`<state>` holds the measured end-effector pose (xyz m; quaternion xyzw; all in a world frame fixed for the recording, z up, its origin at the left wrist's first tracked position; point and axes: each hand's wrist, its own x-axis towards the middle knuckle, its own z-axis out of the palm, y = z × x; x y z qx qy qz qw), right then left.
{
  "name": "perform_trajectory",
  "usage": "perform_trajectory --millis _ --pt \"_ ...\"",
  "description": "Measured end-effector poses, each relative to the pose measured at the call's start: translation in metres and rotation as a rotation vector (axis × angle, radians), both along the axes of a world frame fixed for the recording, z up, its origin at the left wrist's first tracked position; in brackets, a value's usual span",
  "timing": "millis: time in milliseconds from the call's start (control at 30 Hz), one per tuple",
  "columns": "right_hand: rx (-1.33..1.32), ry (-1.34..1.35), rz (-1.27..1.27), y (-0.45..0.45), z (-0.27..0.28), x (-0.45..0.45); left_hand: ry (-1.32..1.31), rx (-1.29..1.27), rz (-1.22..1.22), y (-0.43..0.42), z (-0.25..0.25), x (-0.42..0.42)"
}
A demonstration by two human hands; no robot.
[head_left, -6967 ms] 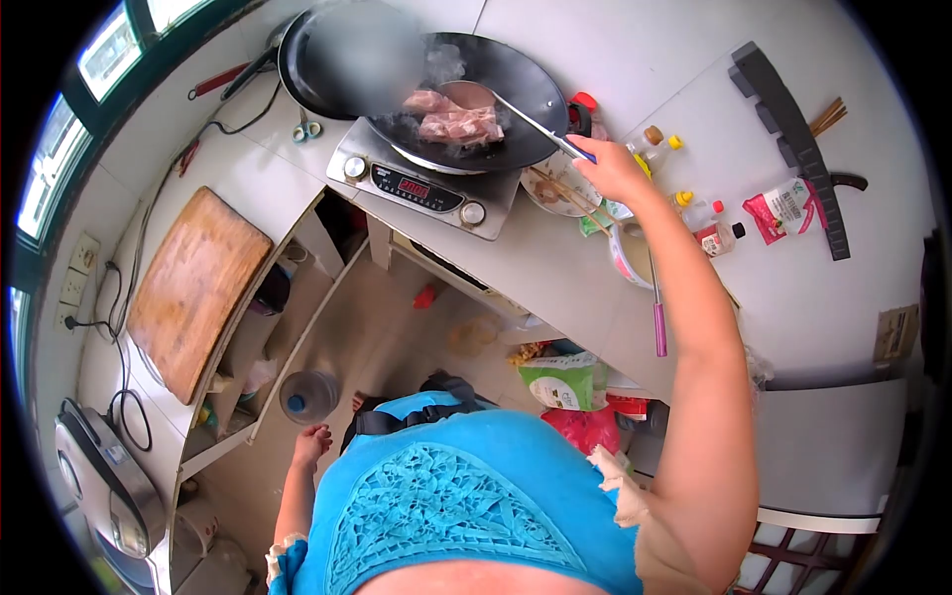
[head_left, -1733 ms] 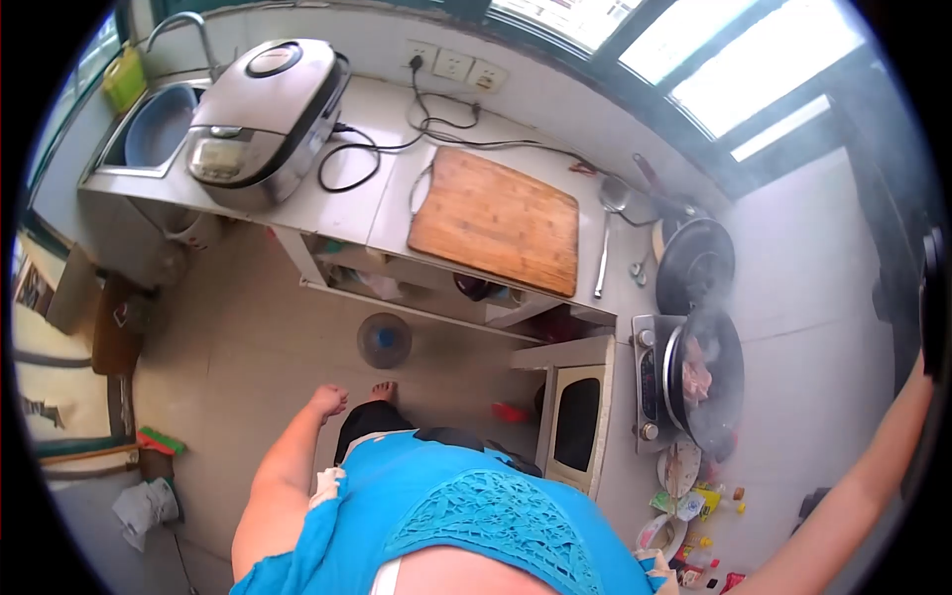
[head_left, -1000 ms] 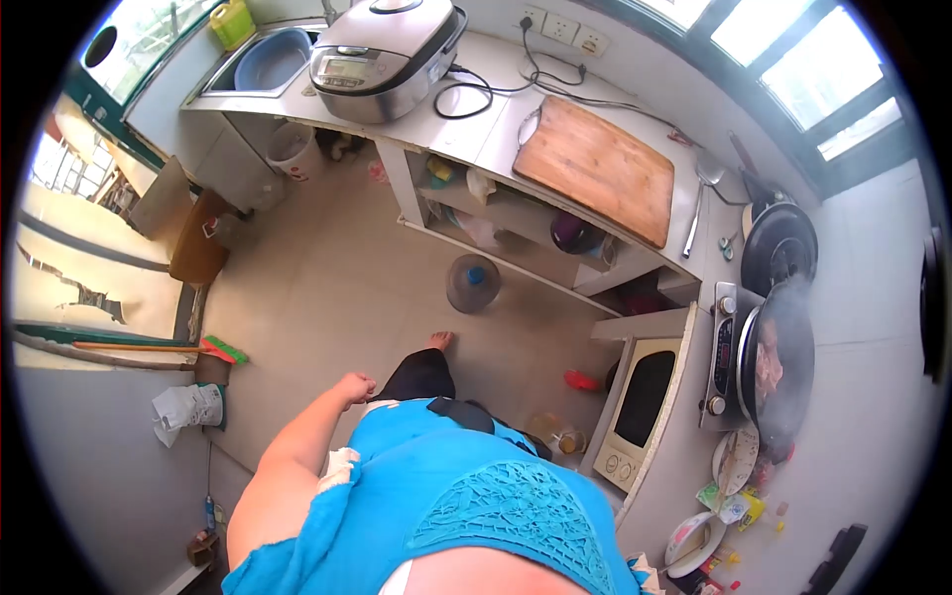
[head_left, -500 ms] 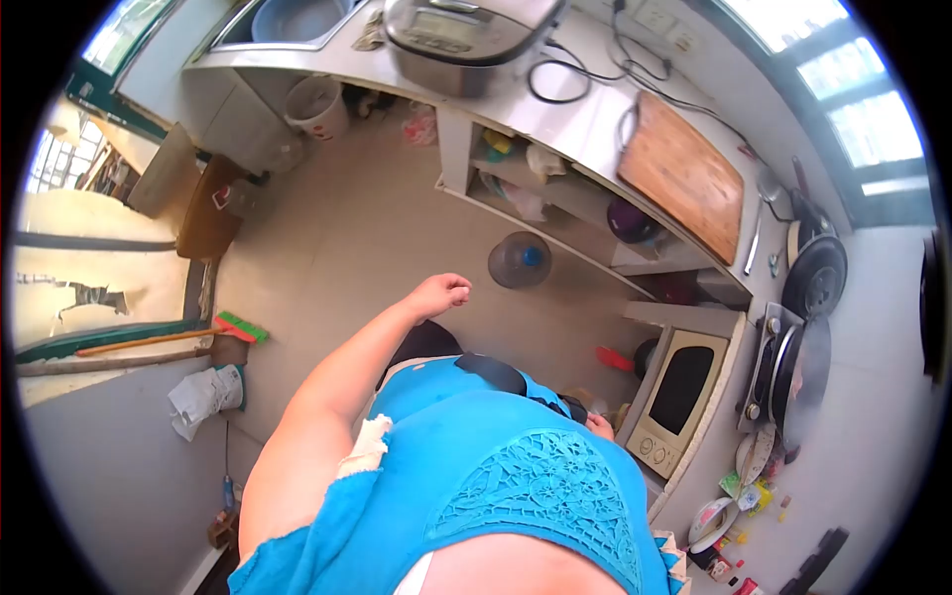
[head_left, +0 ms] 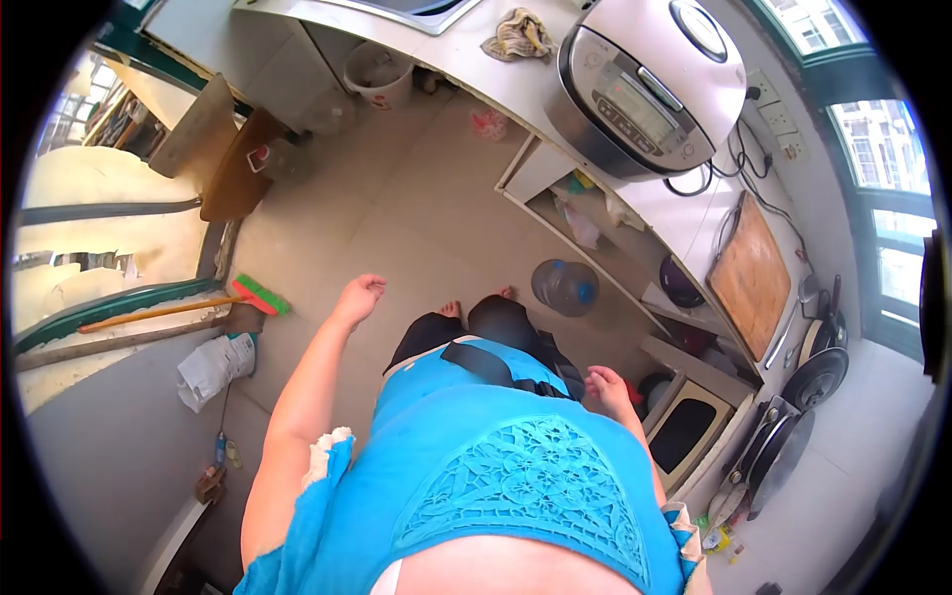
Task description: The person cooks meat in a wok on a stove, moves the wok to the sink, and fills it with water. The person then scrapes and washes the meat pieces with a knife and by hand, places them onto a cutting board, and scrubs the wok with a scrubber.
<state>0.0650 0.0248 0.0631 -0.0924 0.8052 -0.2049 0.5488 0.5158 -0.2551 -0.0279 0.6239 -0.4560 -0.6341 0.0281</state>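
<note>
My left hand hangs over the floor at the left of my body, its fingers loosely bent and nothing in them. On the other side, my right hand is at hip height, fingers relaxed and partly spread, also holding nothing. Nearest to it are the low shelf with the microwave oven and a big clear plastic water bottle with a blue cap on the floor. A white and silver rice cooker stands lid closed on the counter, ahead and to the right, out of reach of both hands.
The counter runs along the front and right, carrying a striped rag, a wooden cutting board and pans. A white bucket sits beneath it. At left are a broom and a white bag.
My view has shifted toward the left and closer to the counter, so the rice cooker looks larger. My left hand has swung left, and my right hand has come out into view.
</note>
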Motion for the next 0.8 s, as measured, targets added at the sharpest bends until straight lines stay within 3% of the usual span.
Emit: perform_trajectory --millis 233,333,367,500,667,733,800 --pt "0.098 -0.035 -0.109 -0.048 -0.057 -0.040 0.035 -0.154 0.096 -0.095 0.050 -0.017" --pt "0.133 -0.015 -0.057 -0.103 -0.059 -0.046 0.002 -0.218 0.126 -0.134 0.084 -0.015" --pt "0.108 -0.047 -0.024 -0.108 -0.085 -0.059 0.000 -0.244 0.137 -0.149 0.090 -0.016" --pt "-0.064 -0.063 0.024 -0.194 -0.054 -0.043 0.124 -0.411 0.271 -0.216 0.101 -0.012" --pt "-0.097 -0.104 -0.075 -0.235 -0.057 -0.029 0.214 -0.565 0.309 -0.354 0.149 -0.020" --pt "-0.096 -0.087 -0.163 -0.220 -0.084 -0.030 0.248 -0.600 0.279 -0.426 0.147 -0.019" --pt "-0.046 -0.025 -0.354 -0.214 -0.084 -0.011 0.090 -0.706 0.164 -0.506 0.130 -0.020"
